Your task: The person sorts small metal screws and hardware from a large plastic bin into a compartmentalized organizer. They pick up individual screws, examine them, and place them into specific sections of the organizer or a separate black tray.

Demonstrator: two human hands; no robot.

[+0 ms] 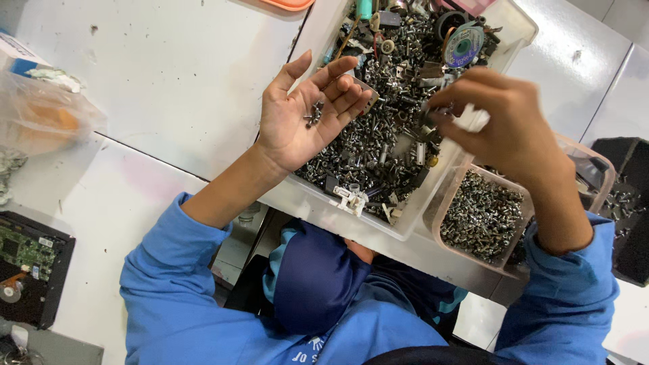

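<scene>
My left hand (304, 115) is held palm up over the near left corner of a large clear bin (318, 203), fingers curled, cupping a few small screws (312, 115). The bin is heaped with mixed screws, springs and small metal parts (385, 135). My right hand (503, 128) hovers over the bin's right side. Its fingertips are pinched together at the pile; motion blur hides whether anything is between them.
A smaller clear tub (438, 213) of similar silver screws sits to the right of the bin. A dark tray (625, 203) lies at the far right, a round spool (463, 46) in the bin's far end, a plastic bag (40, 115) and an opened hard drive (27, 270) at left.
</scene>
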